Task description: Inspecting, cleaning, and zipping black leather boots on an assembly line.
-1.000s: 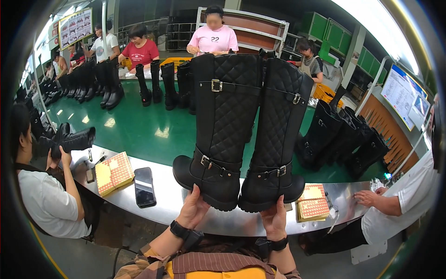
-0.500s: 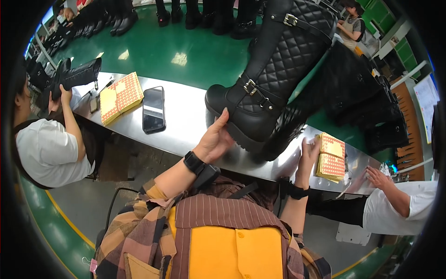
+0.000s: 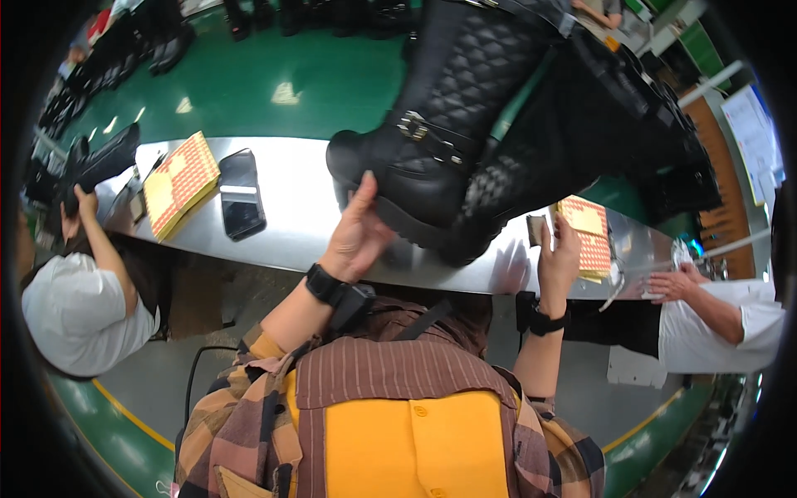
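A tall black boot (image 3: pixel 432 158) with quilted sides and buckled straps leans over the metal bench, its toe pointing left. My left hand (image 3: pixel 355 241) is at its front end, with the thumb laid over the sole edge below the toe and the fingers curled beneath. Behind and to the right is a second black quilted boot (image 3: pixel 531 145), partly hidden by the first. My right hand (image 3: pixel 559 261) is raised in front of a banded stack of yellow-and-red cards (image 3: pixel 591 241), thumb and fingers apart. Beside that thumb is a small grey-brown block (image 3: pixel 536 231); whether they touch, I cannot tell.
Left on the metal bench (image 3: pixel 290 195) lie a black phone (image 3: pixel 242 199) and another card stack (image 3: pixel 181 184). A seated person (image 3: pixel 87 290) at left handles a black boot (image 3: pixel 108 162). A person's hands (image 3: pixel 674 285) rest at the bench's right end. More boots (image 3: pixel 166 37) stand beyond the green surface.
My view has shifted, and the front boot sits further left with its shaft higher. My left hand stays at its toe. My right hand is closer to the cards, and the grey-brown block now shows.
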A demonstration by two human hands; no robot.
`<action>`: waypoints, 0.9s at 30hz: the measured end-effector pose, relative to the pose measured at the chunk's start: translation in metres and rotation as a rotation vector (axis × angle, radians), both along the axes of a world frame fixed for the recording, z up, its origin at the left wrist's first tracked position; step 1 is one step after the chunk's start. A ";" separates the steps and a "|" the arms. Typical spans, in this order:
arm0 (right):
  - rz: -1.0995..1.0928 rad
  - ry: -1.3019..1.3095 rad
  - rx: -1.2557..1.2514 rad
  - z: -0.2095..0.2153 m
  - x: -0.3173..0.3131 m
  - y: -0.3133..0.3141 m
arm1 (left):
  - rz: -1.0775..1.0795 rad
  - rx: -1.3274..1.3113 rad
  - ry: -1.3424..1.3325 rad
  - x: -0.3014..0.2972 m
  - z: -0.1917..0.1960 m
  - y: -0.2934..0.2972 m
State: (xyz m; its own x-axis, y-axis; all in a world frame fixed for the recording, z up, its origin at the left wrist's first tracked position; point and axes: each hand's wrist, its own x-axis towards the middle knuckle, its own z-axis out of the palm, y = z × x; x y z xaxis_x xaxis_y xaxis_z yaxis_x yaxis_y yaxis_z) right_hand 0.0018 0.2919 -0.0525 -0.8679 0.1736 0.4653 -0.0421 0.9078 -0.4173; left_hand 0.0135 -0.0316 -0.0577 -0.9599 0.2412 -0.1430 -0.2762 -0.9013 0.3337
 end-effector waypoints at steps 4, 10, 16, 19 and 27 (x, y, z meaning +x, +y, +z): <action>-0.099 -0.288 0.349 -0.011 -0.004 0.018 | 0.043 -0.061 0.039 0.000 0.006 0.000; 0.096 -0.242 0.021 -0.037 -0.029 0.056 | 0.143 -0.171 0.045 0.008 0.019 -0.009; -0.016 -0.357 0.052 -0.014 0.005 0.041 | 0.280 -0.257 0.088 0.022 0.040 -0.018; 0.256 -0.207 -0.495 0.044 0.050 0.001 | 0.358 -0.342 0.140 0.029 0.050 -0.025; 0.682 0.369 0.091 0.143 0.056 -0.181 | 0.460 -0.347 0.228 0.053 0.069 -0.024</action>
State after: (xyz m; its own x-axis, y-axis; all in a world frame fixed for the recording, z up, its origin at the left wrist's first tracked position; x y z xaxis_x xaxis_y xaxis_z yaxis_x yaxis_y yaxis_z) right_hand 0.0575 0.1111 0.0904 -0.5556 -0.3956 0.7313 -0.7249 0.6613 -0.1930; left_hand 0.0663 -0.0552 0.0111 -0.9701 -0.2281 0.0824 0.2277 -0.7397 0.6333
